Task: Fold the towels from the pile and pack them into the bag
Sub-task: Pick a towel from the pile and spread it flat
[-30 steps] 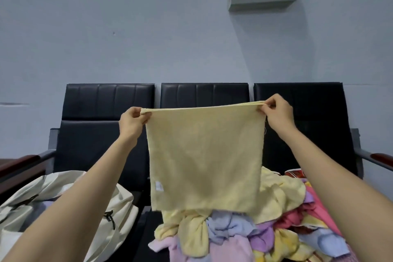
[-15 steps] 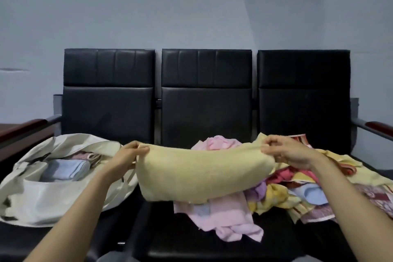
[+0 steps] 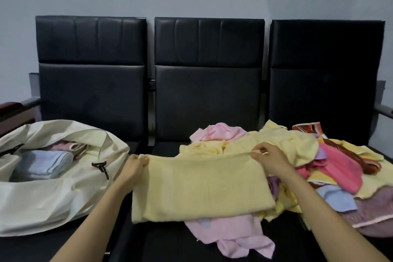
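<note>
Both hands, left hand and right hand, pinch the yellow towel's far corners (folded, atop the pile).

Fuzzy terry towel — glossy (leather-look) bench

The yellow towel covers the near left part of the pile; a pink towel under it shows only its near end. Left of the towel, the bag is cut by the picture's edge, its rim hiding most of the folded towels inside. Fingers of the left hand are hidden beneath the towel's corner.
</note>
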The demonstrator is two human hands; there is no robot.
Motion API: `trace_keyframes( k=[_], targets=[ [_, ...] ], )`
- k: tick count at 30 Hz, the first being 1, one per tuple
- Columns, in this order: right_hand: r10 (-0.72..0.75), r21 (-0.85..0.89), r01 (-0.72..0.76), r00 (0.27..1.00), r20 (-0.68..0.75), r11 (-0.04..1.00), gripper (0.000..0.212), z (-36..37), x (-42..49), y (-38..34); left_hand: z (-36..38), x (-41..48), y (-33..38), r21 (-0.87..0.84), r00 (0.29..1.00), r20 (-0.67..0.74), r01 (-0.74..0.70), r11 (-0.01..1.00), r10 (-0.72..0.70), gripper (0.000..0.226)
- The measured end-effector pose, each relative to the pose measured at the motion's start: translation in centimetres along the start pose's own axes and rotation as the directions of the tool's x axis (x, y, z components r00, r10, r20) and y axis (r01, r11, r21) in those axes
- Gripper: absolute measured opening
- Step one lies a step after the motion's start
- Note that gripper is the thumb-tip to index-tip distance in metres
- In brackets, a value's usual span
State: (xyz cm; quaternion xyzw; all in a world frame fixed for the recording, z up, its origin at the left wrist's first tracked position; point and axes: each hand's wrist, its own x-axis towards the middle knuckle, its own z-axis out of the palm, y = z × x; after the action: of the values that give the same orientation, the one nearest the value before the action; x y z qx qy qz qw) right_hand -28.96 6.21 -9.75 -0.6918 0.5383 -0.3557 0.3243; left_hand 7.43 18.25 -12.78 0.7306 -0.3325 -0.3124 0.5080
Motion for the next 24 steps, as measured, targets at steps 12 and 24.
trace_keyframes(
  k=[12,24],
  targets=[
    [-0.043,-0.37,0.101,0.986,0.162,0.923,0.009,3.5,7.4,0.5,3.8,7.1,-3.2,0.034,0.998,-0.055,0.021,0.999,-0.019,0.025],
    [-0.145,-0.07,0.151,0.985,0.089,0.986,0.011,2.5,5.8,-0.4,3.3,6.9,-4.2,0.451,0.986,0.153,-0.01,0.893,-0.066,0.021]
  ],
)
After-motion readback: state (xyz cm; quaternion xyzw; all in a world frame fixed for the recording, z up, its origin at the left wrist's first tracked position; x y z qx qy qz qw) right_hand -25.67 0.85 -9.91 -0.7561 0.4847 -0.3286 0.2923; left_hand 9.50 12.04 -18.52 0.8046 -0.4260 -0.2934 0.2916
